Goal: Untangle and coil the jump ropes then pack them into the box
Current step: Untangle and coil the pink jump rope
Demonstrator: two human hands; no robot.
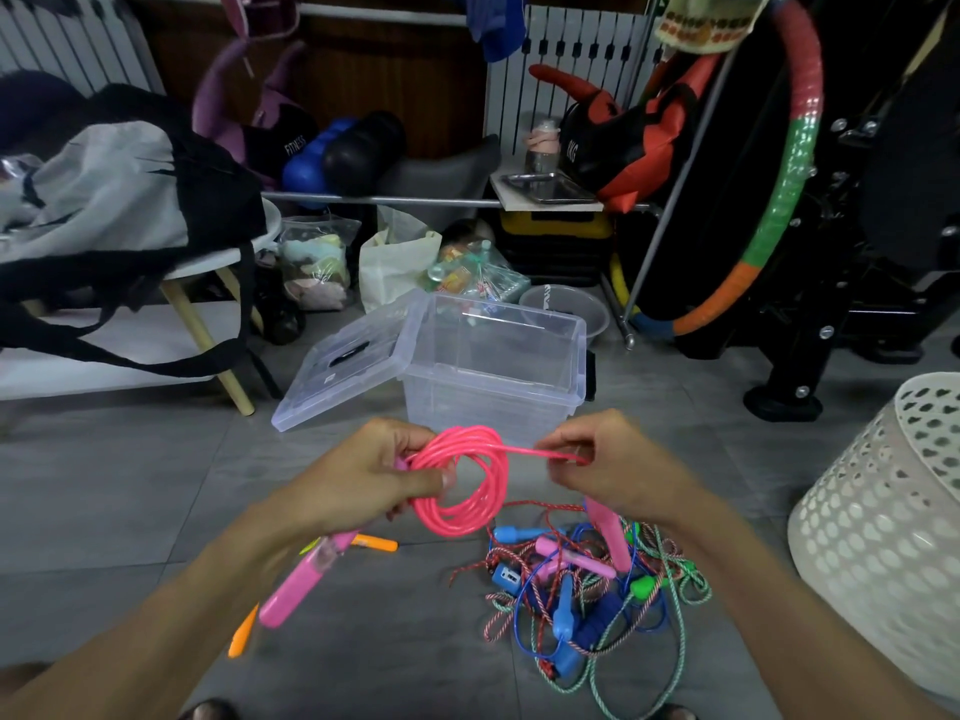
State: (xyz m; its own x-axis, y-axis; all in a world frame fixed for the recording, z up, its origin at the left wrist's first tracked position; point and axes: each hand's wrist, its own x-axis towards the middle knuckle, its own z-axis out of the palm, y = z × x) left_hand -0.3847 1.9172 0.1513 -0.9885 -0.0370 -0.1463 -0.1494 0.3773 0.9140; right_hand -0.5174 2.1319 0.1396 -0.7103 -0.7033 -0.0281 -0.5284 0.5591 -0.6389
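Nearest, tangled ropes (pixel 582 589) lie on the floor (pixel 130 485). Above them, the left hand (pixel 374 475) grips the coiled pink rope (pixel 462 480); the right hand (pixel 602 459) pinches its end. Beyond, the open clear box (pixel 493 376) stands, lid (pixel 343 366) leaning alongside, white basket (pixel 883 511) rightward.

Legible text, two items: "FITNESS" in small white capitals on the black bag (pixel 284 142) at the back shelf, reading slantwise; "8KG", white, turned sideways, on the black-and-red weight bag (pixel 618 142) at right. A small mark on the clear lid (pixel 343 363) is too faint to read.
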